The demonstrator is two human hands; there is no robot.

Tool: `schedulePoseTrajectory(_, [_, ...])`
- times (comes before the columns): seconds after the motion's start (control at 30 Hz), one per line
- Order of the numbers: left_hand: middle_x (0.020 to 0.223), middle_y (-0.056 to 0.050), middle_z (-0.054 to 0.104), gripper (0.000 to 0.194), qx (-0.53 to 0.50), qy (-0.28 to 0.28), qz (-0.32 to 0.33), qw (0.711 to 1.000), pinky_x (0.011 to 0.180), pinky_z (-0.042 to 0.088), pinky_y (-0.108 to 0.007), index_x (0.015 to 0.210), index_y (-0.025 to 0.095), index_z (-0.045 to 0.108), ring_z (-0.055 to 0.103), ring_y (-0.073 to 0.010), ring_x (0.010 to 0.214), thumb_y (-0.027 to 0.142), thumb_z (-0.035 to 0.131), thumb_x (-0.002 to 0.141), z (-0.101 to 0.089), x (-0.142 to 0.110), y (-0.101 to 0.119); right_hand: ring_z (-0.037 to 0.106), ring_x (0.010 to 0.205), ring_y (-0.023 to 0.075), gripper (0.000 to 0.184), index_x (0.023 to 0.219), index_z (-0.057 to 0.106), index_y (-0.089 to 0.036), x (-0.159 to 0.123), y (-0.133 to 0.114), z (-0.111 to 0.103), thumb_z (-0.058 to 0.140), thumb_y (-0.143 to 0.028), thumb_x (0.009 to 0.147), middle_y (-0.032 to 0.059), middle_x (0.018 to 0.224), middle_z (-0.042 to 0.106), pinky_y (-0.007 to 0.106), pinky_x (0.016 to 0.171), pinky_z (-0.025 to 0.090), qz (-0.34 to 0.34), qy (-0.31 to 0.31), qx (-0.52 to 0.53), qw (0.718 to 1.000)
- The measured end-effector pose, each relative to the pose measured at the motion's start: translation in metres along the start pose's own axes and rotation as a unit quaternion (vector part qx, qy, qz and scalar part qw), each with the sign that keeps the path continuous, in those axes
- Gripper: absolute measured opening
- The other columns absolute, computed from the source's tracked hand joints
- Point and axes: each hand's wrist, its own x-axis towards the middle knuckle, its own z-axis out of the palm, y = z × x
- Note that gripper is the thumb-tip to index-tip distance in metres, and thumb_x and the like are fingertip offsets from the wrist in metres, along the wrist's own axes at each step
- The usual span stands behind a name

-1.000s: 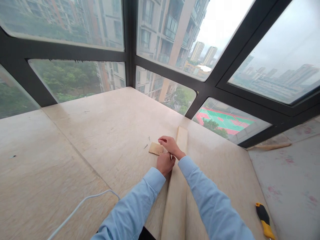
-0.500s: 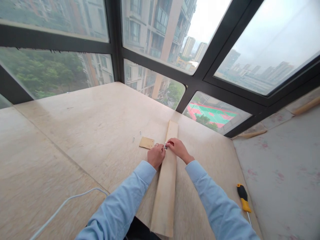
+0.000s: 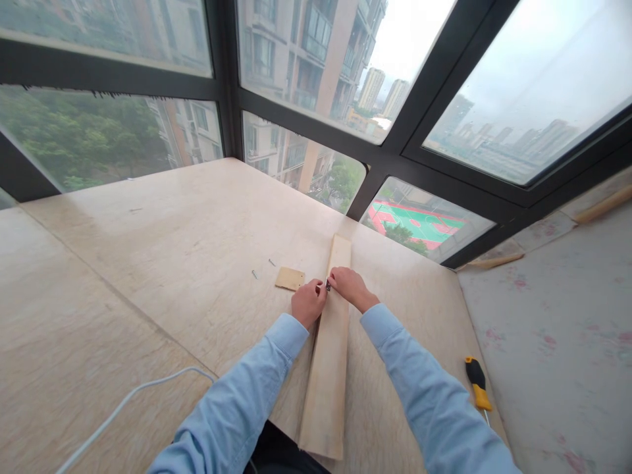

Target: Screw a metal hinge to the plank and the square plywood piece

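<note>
A long pale wooden plank [image 3: 326, 368] runs away from me across the light tabletop. Over its far half, my two hands meet at a small shiny metal piece [image 3: 328, 286], whose exact kind is too small to make out. My left hand [image 3: 307, 303] pinches it from the left, fingers closed at the plank's edge. From the right, my right hand [image 3: 349, 288] is closed on the same piece above the plank. Left of my left hand lies a small thin wooden board [image 3: 289, 278] with little holes. Two loose screws [image 3: 254, 274] lie beyond it.
A yellow and black screwdriver [image 3: 476, 383] lies at the right, near the flowered wall [image 3: 538, 349]. A white cable [image 3: 133, 395] curves over the tabletop [image 3: 162, 263] at the lower left. Dark window frames [image 3: 385, 158] border the far side.
The two loose screws have rolled a little left and lie at a new angle. My right hand has turned, its fingers curling closer over the metal piece. The view has shifted slightly.
</note>
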Motion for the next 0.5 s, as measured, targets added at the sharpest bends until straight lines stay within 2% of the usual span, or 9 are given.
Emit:
schedulePoseTrajectory(0.23, [0.095,-0.005,0.071,0.034,0.009,-0.003,0.011,1.000,0.074,0.043,-0.028,0.114,0.021,0.060,0.064,-0.0206,0.095,0.038,0.054,0.086,0.002,-0.003,0.002,0.064,0.074,0.0221,0.011,0.080,0.066,-0.018,0.004,0.003,-0.003,0.058,-0.024,0.084,0.0110,0.083,0.070,0.028,0.058,0.032,-0.014,-0.004,-0.016,1.000])
schedulePoseTrajectory(0.5, [0.099,-0.006,0.068,0.033,0.044,0.010,0.041,0.998,0.073,0.043,-0.029,0.116,0.021,0.058,0.063,-0.0208,0.093,0.033,0.051,0.087,0.007,-0.006,0.002,0.060,0.069,0.0181,0.009,0.079,0.065,-0.020,0.004,0.010,-0.005,0.059,-0.026,0.082,0.0064,0.079,0.070,0.026,0.056,0.030,-0.023,0.009,0.008,1.000])
